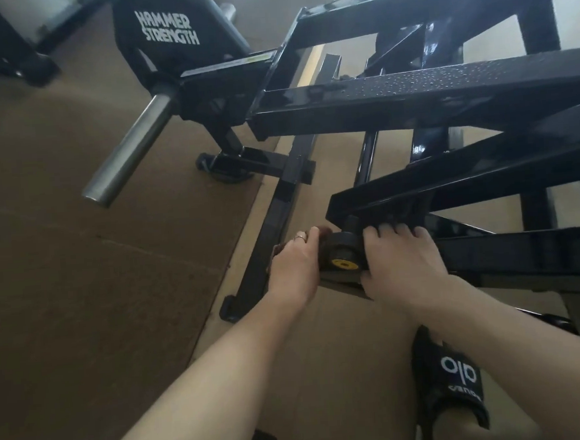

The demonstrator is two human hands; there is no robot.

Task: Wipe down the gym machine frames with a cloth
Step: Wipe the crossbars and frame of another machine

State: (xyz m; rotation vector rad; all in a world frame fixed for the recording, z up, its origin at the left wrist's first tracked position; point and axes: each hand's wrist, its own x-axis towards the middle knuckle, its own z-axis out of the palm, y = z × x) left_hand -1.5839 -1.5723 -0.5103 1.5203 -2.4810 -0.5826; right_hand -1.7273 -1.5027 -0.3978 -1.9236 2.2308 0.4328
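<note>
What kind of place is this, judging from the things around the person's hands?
Most likely a gym. A black pad printed HAMMER STRENGTH, a steel weight-plate peg and a heavy black machine frame stand on brown floor mats.

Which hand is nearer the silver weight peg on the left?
Left. The left hand is below and right of the silver weight peg; the right hand lies farther right, on the frame.

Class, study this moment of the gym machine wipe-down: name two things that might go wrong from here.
1. The right hand curls over the black frame near its round pivot; fingers might get pinched if the arm shifts.
2. Droplets sit on the upper bar; missed, they may leave streaks.
</note>
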